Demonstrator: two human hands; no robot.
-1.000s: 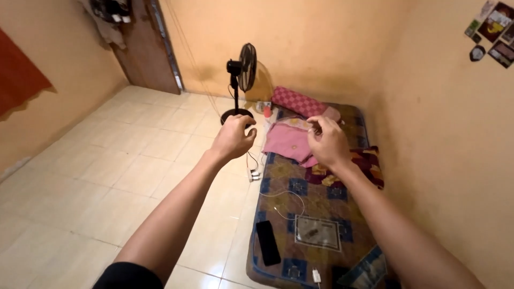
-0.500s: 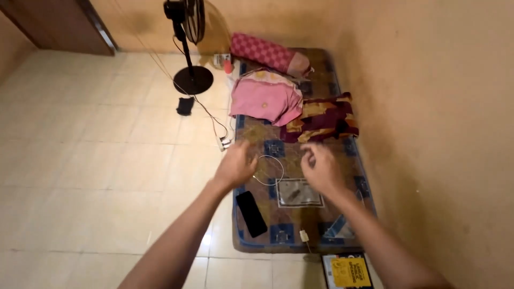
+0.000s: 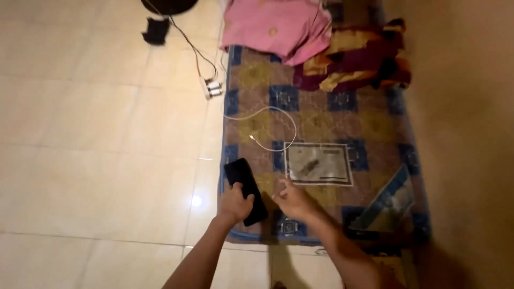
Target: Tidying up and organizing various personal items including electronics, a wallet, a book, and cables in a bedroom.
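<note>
Head view, items as they lie.

Black phone (image 3: 245, 190): a flat dark slab near the left edge of the patterned mat (image 3: 321, 128), close to its near corner. Its long axis runs on a slant, far end tipped toward the upper left, near end toward the lower right. It lies flat, face up or down you cannot tell.

Your left hand (image 3: 234, 203): set on the near half of the phone, fingers curled over its left edge and the thumb on top. It looks like a grip around the slab, though the light is dim and the fingertips are partly hidden, so the hold may be only a touch.

Your right hand (image 3: 292, 200): just beside the phone on its right, over the mat, holding nothing. The forefinger is stretched out toward the upper left, the other fingers loosely bent.

White cable (image 3: 278, 128): loops across the mat beyond the phone, its free end lying just apart from the phone's far corner; the other end runs to a white power strip (image 3: 210, 89) on the tiled floor (image 3: 96, 160).

Printed panel (image 3: 318, 165): a pale rectangle on the mat, right of the phone.

Pink cloth (image 3: 276, 27) and a maroon and yellow cloth (image 3: 356, 61): bunched at the mat's far end.

Fan base (image 3: 168, 5): dark, at the top edge, on the floor.
</note>
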